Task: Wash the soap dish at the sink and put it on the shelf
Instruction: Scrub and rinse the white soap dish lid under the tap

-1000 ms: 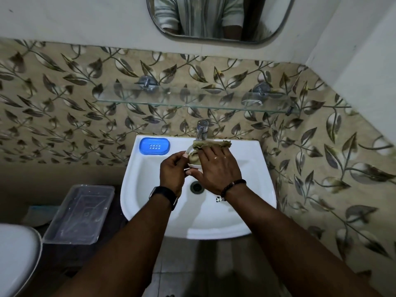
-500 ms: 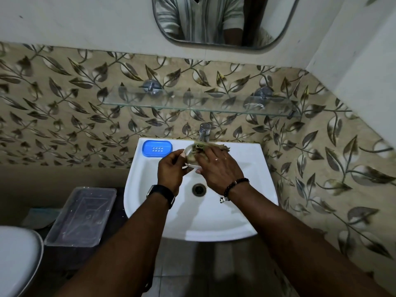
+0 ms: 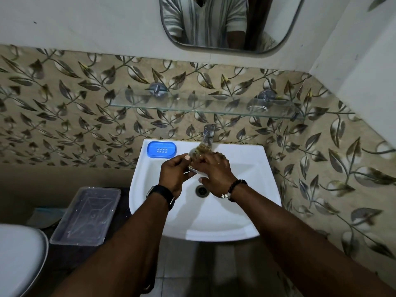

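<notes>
White, and mostly hidden, the dish (image 3: 196, 170) sits between both hands over the sink (image 3: 252, 168), just below the tap (image 3: 208, 133). Left-hand fingers (image 3: 182, 158) are curled shut around its left end, thumb tip up by the rim. Right-hand fingers (image 3: 211, 160) press an olive-green scrubber (image 3: 202, 149) down onto the dish, closed over it; the scrubber's frayed edge pokes out at 12 o'clock from the knuckles. Motion blur softens the scrubber and fingertips, so whether water runs from the tap cannot be told.

The left hand (image 3: 173, 173) carries a dark watch (image 3: 161, 195) at the wrist; the right hand (image 3: 215, 174) carries a bead bracelet (image 3: 235, 188). The drain (image 3: 201, 190) lies at 6 o'clock from the hands, uncovered.

A blue tray (image 3: 161, 149) with small holes rests on the sink's back ledge, at 9 o'clock from the hands and just apart from them. At 12 o'clock, above the tap, a glass shelf (image 3: 192, 103) is fixed to the leaf-patterned tiles (image 3: 64, 103), and higher still hangs a mirror (image 3: 227, 22). At 8 o'clock, beside the sink and lower, stands a clear plastic box (image 3: 85, 215), and a toilet (image 3: 19, 258) edge shows beyond it.
</notes>
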The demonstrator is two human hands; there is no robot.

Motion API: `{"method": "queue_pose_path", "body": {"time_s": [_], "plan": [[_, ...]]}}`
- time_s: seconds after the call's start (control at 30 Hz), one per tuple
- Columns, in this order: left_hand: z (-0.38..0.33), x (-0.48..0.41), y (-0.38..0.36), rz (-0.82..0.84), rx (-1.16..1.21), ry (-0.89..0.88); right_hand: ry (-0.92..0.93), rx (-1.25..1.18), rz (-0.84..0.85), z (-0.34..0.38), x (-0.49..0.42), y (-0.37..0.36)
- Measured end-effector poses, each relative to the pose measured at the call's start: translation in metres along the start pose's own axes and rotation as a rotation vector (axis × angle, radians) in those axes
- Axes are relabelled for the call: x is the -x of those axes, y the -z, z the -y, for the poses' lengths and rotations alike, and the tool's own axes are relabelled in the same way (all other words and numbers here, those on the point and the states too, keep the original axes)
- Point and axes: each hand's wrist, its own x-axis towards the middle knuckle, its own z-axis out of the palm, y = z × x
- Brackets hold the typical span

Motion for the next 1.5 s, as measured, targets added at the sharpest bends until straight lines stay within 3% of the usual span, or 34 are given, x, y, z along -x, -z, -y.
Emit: {"method": "queue_pose_path", "body": {"time_s": [0.13,0.3,0.4,0.6,0.73,0.87,1.0,1.1,1.23,1.5], "plan": [[-0.004,-0.001,0.002,-0.015,-0.036,-0.025,0.076,0.305,-0.021,-0.001,-0.001,0.001],[-0.013,-0.004,0.005,-0.053,-0.087,-0.058,0.043,0.411,-0.155,0.010,-0.003,-0.004],[-0.016,-0.001,0.006,-0.072,-0.085,-0.065,0.024,0.364,-0.205,0.009,0.000,-0.006],[-0.017,0.006,0.007,-0.027,-0.070,-0.048,-0.124,0.024,-0.061,0.011,-0.007,0.001],[-0.018,0.007,0.007,0.007,-0.048,-0.030,-0.095,-0.089,-0.033,0.021,-0.009,0.000],[-0.016,0.008,0.009,0.012,-0.050,-0.012,-0.040,0.062,0.006,0.021,-0.005,-0.005],[-0.018,0.009,0.011,-0.050,-0.027,-0.030,-0.075,0.184,-0.061,0.022,-0.007,-0.010],[-0.025,0.010,0.014,-0.046,-0.022,-0.023,-0.079,0.012,-0.041,0.019,-0.011,-0.003],[-0.036,0.014,0.012,0.080,-0.141,-0.050,-0.080,-0.300,-0.007,0.008,-0.007,0.008],[-0.043,0.016,0.028,0.286,-0.767,-0.556,-0.062,-0.669,0.037,-0.007,0.000,0.025]]}}
